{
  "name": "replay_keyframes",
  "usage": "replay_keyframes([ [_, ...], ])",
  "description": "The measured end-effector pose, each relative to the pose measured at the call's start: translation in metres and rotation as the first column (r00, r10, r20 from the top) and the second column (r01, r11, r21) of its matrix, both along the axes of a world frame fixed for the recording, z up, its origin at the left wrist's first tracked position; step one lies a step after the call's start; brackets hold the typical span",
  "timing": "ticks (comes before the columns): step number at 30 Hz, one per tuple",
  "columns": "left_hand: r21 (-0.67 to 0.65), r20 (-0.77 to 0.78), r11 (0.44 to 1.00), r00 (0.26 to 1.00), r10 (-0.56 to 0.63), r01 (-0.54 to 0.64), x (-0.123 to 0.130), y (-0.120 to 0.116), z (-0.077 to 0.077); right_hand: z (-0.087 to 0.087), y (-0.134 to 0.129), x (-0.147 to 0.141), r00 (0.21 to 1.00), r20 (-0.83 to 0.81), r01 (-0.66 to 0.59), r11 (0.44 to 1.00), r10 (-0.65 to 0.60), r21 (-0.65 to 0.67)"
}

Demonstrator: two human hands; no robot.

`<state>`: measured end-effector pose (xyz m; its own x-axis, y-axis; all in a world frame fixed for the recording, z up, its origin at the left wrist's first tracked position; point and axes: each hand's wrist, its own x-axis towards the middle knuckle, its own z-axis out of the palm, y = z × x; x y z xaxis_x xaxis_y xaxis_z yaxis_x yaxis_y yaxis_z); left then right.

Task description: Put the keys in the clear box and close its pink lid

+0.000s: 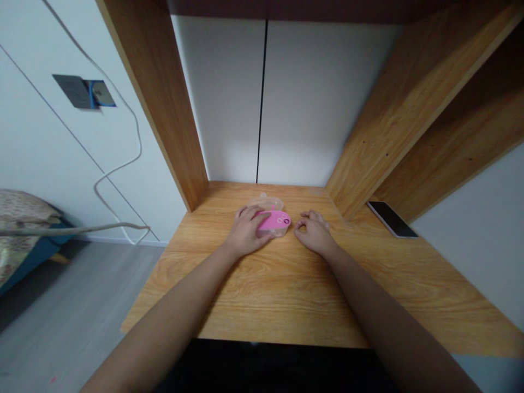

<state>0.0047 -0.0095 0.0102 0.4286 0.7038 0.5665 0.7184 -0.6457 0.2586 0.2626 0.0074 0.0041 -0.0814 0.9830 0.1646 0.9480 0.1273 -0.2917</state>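
A small clear plastic box with a pink top surface point(271, 220) lies on the wooden desk, and its see-through lid point(266, 203) stands open behind it. A few small ring shapes show at the right end of the pink surface, one dark and others pale. My left hand point(245, 229) grips the box from the left, thumb along the front and fingers over the top and back. Just right of the box, apart from it, my right hand point(313, 232) has thumb and forefinger brought together in a pinch. Whatever may be between those fingertips is too small to make out.
A phone point(392, 219) lies at the right against a wooden panel. Upright boards point(159, 109) flank the desk point(278, 295) at both sides. A white cable point(137, 136) hangs by an open wall socket point(98, 93) at the left, and patterned bedding point(24, 213) shows beyond.
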Motion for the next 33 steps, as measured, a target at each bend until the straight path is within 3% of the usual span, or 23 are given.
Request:
replay_keyframes([
  [9,-0.016,-0.009,1.0,1.0,0.0,0.0,0.0,0.001,0.0,-0.002,0.002,0.003,0.999,-0.02,0.033,0.999,-0.033,0.034],
  [20,-0.013,0.001,1.0,1.0,0.0,0.0,0.0,0.002,-0.003,-0.007,0.002,0.001,1.0,-0.024,-0.017,1.0,0.018,0.026],
  [26,-0.012,0.004,1.0,1.0,-0.008,0.008,0.0,0.001,-0.001,-0.008,0.006,0.003,0.984,-0.174,-0.001,0.989,0.027,0.147],
  [33,-0.023,-0.001,1.0,1.0,-0.005,0.005,0.0,0.001,-0.001,0.004,0.0,-0.001,0.889,-0.425,-0.022,0.942,0.171,0.334],
])
